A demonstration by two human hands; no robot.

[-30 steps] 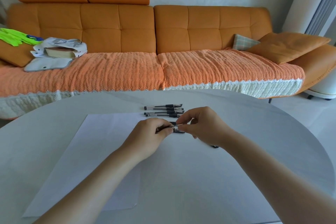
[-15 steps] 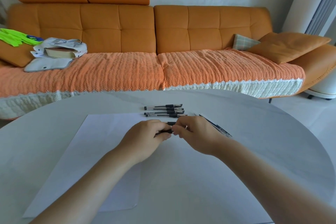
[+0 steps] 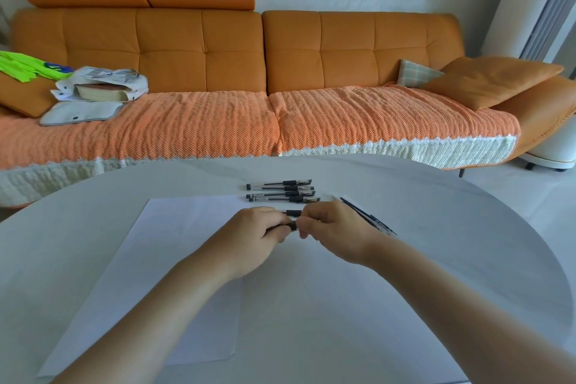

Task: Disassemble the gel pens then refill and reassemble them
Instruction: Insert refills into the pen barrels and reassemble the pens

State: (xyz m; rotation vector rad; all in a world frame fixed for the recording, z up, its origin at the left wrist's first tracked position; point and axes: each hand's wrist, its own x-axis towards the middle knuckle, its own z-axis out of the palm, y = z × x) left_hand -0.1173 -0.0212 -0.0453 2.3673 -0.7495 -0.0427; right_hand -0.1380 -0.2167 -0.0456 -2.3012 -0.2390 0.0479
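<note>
L hand (image 3: 255,237) and R hand (image 3: 333,231), fingers curled, both grip one gel pen (image 3: 292,226) over paper sheet (image 3: 174,243) far-right corner. Pen row (image 3: 280,191) just beyond sheet; refills (image 3: 367,216) to its right.

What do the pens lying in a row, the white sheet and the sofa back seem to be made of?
Pens: likely clear glossy plastic barrels, the refill shows through; dark matte grips. White sheet: probably thin matte paper, lying flat with crisp edges. Sofa back: smooth leather or imitation, stitched panels, soft sheen.
</note>
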